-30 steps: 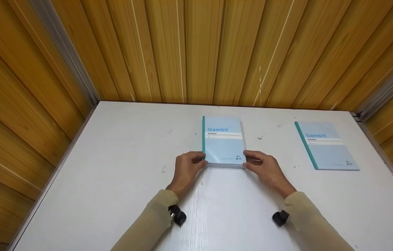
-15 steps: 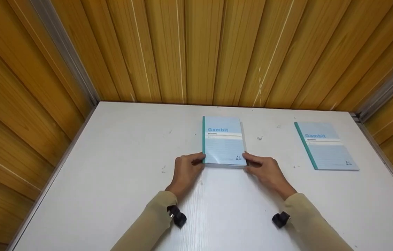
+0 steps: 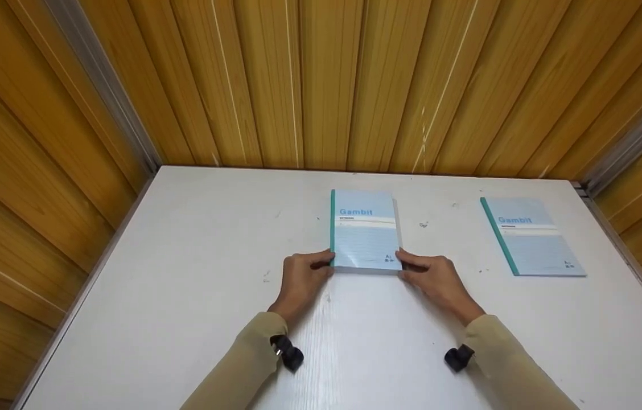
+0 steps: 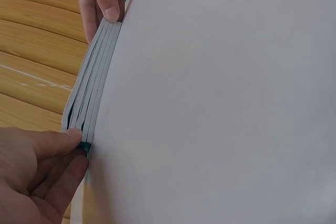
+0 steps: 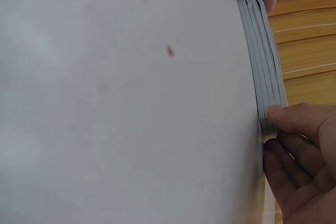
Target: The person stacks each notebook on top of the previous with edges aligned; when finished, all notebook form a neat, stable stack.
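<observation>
A stack of several light-blue "Gambit" notebooks (image 3: 365,233) with green spines lies flat on the white table. At its near left corner my left hand (image 3: 303,280) holds the spine side, the thumb at the near edge. The near right corner is held the same way by my right hand (image 3: 435,278). In the left wrist view, page edges (image 4: 94,82) show layered between both hands, with small gaps among them. The right wrist view shows the same layered edges (image 5: 265,61) beside the right thumb. The stack's underside is hidden.
Another Gambit notebook (image 3: 531,236) lies alone to the right, slightly slanted. The white table (image 3: 184,273) has small dark marks on it. Wood-patterned panels (image 3: 326,85) stand behind and on both sides. Each sleeve carries a small black wrist camera (image 3: 459,358).
My left thumb has slid off the near edge toward the left corner. The right fingertips have shifted slightly nearer me. The stack's near edges look more even, and the lone notebook stays put.
</observation>
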`<state>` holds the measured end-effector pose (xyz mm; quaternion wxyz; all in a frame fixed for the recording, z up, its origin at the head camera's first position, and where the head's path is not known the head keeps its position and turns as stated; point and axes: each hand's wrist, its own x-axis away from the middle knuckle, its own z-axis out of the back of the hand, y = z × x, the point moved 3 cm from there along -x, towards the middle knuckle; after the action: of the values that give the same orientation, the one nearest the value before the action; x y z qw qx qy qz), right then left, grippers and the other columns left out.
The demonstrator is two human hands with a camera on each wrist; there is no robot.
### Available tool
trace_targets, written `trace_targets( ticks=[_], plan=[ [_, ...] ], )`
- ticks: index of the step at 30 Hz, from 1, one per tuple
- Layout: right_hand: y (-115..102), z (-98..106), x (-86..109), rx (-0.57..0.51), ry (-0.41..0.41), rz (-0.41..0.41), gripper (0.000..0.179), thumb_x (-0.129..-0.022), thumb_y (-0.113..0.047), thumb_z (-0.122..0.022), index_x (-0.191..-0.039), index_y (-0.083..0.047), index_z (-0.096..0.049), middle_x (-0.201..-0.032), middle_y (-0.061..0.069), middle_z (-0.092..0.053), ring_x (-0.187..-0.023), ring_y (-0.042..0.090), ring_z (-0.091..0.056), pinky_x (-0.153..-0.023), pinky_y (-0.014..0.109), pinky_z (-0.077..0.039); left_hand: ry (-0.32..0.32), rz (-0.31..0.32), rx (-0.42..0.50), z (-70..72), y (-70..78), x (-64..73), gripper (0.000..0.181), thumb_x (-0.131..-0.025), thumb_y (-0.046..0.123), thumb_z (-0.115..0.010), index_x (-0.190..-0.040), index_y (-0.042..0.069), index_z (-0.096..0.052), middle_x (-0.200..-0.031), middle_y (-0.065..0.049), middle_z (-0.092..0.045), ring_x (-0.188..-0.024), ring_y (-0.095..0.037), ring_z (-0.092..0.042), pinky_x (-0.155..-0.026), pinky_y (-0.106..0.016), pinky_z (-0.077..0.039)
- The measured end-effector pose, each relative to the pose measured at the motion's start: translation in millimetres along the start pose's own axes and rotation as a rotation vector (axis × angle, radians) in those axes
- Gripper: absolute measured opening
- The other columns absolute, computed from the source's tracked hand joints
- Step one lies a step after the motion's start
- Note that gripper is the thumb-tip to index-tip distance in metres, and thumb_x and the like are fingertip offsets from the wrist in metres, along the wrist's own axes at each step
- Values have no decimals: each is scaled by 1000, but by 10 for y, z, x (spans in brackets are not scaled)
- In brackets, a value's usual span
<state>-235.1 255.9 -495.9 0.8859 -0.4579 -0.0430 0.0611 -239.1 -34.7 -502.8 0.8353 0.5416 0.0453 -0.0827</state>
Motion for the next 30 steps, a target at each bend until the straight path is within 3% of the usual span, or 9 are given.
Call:
trace_targets(
  ticks=[4, 19, 30],
  plan=[
    [9, 11, -7, -21, -8, 3, 46, -95, -7, -80, -139, -9, -69, -145, 6, -62, -145, 31, -49, -118, 44, -40, 7, -25, -13, 4, -8, -4, 32, -88, -9, -81, -117, 4, -81, -122, -10, -75, -113, -24, -73, -93, -32, -60],
    [21, 47, -7, -9, -35, -3, 49, -95, -9, -81, -142, -11, -67, -147, 9, -62, -144, 34, -50, -116, 47, -42, -10, 40, 8, -9, -6, -9, 32, -91, -6, -80, -120, 5, -80, -125, -9, -75, -115, -22, -72, -95, -32, -59],
    [24, 43, -8, -10, -19, 19, 46, -94, -11, -82, -138, -10, -70, -142, 7, -65, -141, 32, -53, -115, 46, -43, 1, 27, 15, -3, -16, 7, 30, -90, -5, -82, -118, 6, -81, -122, -8, -75, -115, -21, -72, -96, -30, -58]
  ],
)
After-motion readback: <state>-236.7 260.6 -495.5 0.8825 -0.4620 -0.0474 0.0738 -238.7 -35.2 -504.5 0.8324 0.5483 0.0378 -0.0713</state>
